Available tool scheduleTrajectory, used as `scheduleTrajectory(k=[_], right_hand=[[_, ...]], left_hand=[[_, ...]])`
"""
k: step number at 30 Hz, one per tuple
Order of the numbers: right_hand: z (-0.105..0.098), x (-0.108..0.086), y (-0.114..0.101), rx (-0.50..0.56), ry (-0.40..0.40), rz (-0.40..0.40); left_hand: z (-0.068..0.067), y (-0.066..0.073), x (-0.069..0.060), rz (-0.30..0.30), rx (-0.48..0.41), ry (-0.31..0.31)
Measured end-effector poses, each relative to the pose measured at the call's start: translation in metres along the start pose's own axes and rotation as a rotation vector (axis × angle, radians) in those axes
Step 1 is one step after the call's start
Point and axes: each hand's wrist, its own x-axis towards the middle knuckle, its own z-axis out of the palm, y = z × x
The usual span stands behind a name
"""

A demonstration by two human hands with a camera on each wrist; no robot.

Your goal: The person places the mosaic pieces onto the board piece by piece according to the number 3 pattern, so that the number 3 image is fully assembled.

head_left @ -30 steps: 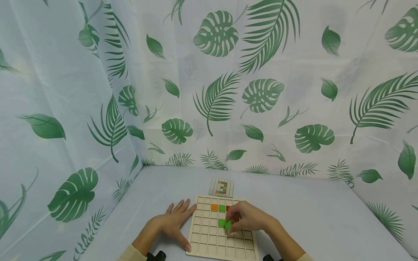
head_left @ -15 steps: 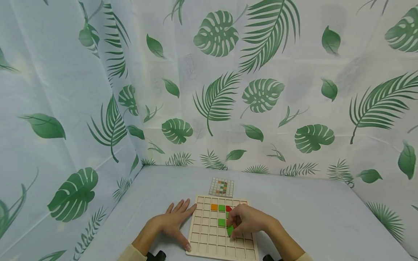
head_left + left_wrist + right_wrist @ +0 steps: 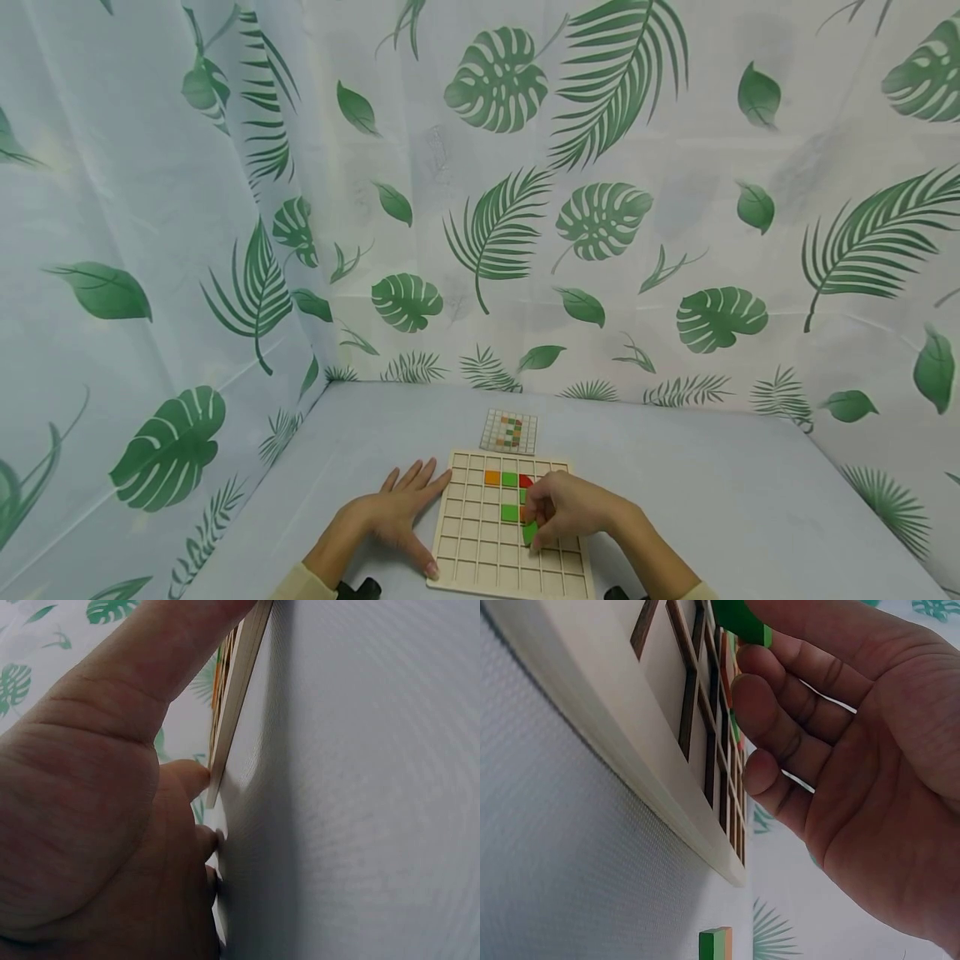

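Green tile (image 3: pixel 530 533) has moved a bit nearer since a second ago, pinched in the right hand (image 3: pixel 567 507) over the grid board (image 3: pixel 486 552) on my head view. Left wrist cam: left hand (image 3: pixel 97 817) loose against the board's edge. Right wrist cam: I see that same pinch.

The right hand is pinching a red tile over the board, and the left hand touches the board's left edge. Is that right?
Not quite: the tile is green, not red, as the right wrist view shows. The right hand does pinch it over the board, and the left hand does touch the board's left edge.
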Motion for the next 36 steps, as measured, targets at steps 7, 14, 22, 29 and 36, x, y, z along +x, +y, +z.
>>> scheduleTrajectory(k=[7,14,22,29,36], right_hand=[[0.0001,-0.0009,-0.0016,-0.003,0.0,0.003],[0.0006,-0.0011,-0.0001,-0.003,-0.001,-0.004],[0.0004,-0.0003,0.002,-0.011,-0.008,-0.009],[0.0008,0.0012,0.0032,-0.028,-0.001,0.009],[0.0037,0.003,0.0029,-0.025,-0.009,0.008]], left_hand=[[0.0002,0.0021,-0.0007,-0.006,0.008,0.001],[-0.0006,0.0028,-0.0016,-0.003,0.01,0.001],[-0.0006,0.0036,-0.0025,0.003,0.005,0.003],[-0.0003,0.0032,-0.0012,-0.01,0.006,0.002],[0.0,0.0041,-0.0018,-0.014,0.004,-0.003]])
